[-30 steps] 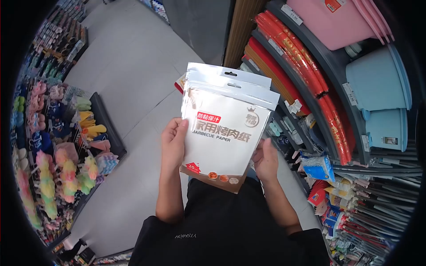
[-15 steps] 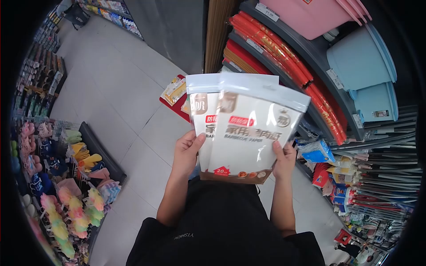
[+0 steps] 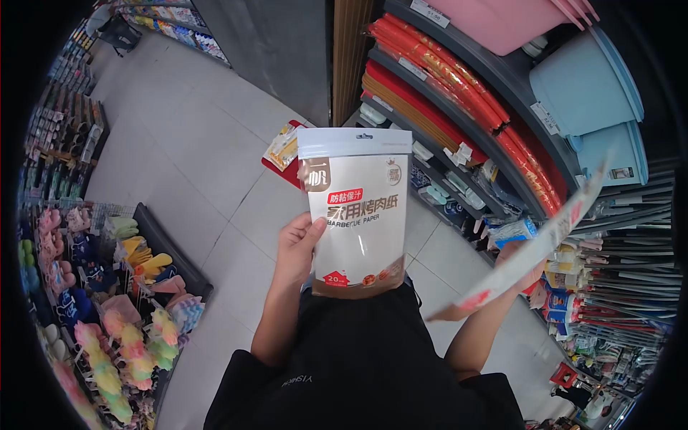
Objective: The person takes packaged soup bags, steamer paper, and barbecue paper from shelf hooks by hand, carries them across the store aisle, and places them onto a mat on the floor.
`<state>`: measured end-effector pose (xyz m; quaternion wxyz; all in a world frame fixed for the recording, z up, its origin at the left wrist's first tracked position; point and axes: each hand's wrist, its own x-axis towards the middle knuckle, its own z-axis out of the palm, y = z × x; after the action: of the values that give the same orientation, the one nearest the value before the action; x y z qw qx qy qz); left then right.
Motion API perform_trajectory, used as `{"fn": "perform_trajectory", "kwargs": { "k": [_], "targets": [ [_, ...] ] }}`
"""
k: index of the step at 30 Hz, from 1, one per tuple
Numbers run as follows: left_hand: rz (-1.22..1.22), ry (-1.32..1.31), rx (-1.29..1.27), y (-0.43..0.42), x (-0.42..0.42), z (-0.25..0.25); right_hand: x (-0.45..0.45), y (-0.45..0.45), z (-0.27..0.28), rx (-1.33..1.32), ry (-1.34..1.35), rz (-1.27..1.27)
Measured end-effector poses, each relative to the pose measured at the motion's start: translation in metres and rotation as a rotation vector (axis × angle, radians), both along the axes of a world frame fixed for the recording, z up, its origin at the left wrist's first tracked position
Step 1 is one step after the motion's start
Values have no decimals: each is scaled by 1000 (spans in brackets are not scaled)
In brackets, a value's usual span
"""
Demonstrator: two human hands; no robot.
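My left hand [image 3: 295, 244] grips a barbecue paper packet [image 3: 365, 240] by its left edge, thumb on the front. The pouch is white with a brown bottom band and a red label, and its printed face is turned up towards me. To the right, my right hand [image 3: 522, 266] is closed on a second barbecue paper packet [image 3: 527, 254]. That pouch is tilted, seen nearly edge-on and blurred by motion. It covers part of the right hand's fingers.
Shelves on the right carry red rolls [image 3: 519, 168], a pink tub [image 3: 494, 21] and a blue tub [image 3: 584, 89]. Below them hang many long-handled goods [image 3: 623, 258]. A rack at left holds colourful dusters [image 3: 107, 358] and yellow gloves [image 3: 147, 258]. Beyond the packet lies a yellow-and-white package [image 3: 283, 149].
The two packets, overlapping before, are now apart. My right hand has swung its packet away to the right and tilted it. The left hand's packet stays in place, now fully visible.
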<state>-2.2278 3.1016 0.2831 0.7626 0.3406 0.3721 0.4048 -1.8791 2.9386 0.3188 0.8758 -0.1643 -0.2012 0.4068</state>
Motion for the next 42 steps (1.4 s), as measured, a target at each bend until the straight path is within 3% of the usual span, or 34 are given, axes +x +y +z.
{"fn": "perform_trajectory", "kwargs": {
  "k": [1,2,4,7,10,11,16,20,21,27,33,36,42],
  "targets": [
    [-3,-12,-16,-1,1,1,-5,25,17,296,-15,310],
    [-6,-25,-32,-1,2,3,-13,28,24,242,151,198],
    [-16,-52,-47,-3,3,2,-18,32,27,337,231,240],
    [-37,-78,-52,-6,5,0,-22,44,23,431,191,478],
    [-67,-94,-69,-9,8,2,-49,52,30,30,-73,200],
    [-81,-107,-72,-10,10,2,-43,50,8,-10,3,256],
    [-198,-161,-33,-18,27,0,-64,56,-24,-532,-205,265],
    [-243,-158,46,-21,32,7,-61,47,-55,-727,-270,221],
    [-272,-132,98,-20,31,4,-72,55,-41,-746,-217,161],
    [-164,-223,175,-25,38,18,-61,42,-42,-712,-258,207],
    [-131,-119,219,-29,38,5,-66,36,-40,-636,-253,185],
    [-217,54,396,-26,34,-8,-70,33,-40,-598,-241,191],
    [-304,54,167,-31,27,3,-73,21,-59,-466,-177,228]
  ]
}}
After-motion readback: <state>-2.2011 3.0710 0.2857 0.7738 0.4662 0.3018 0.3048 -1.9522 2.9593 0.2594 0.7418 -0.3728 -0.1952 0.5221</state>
